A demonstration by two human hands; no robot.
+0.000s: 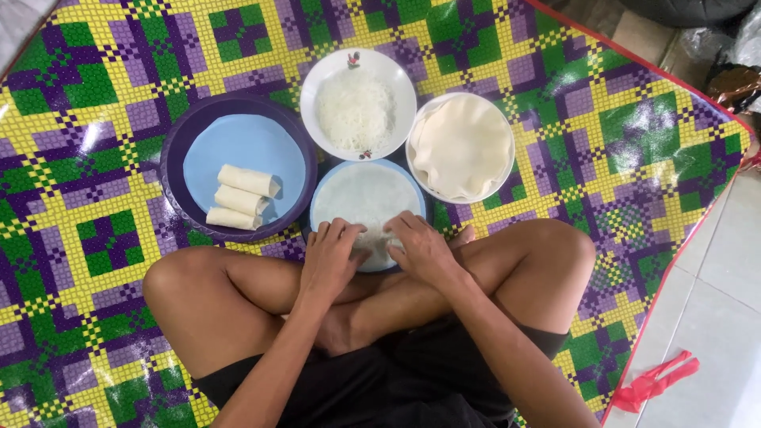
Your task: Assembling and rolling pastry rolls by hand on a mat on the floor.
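Head view shows left hand (pixel 329 257) and right hand (pixel 422 250), each grip pinching the near edge of a thin wrapper (pixel 366 198) on the blue plate (pixel 321 202), centre of the mat (pixel 95 95).

Hidden and cut off around the near plate

The left hand (pixel 329 257) and right hand (pixel 424 247) are covering the near edge of the thin white wrapper (pixel 366 198) on the round blue plate (pixel 317 208); the filling underneath is staying unseen.

Bright, even daylight throughout. White glare patches on the glossy yellow, purple and green checked plastic mat (pixel 95 127), strongest upper left and right. Soft, faint shadows. Sharp focus; slight bending toward corners.
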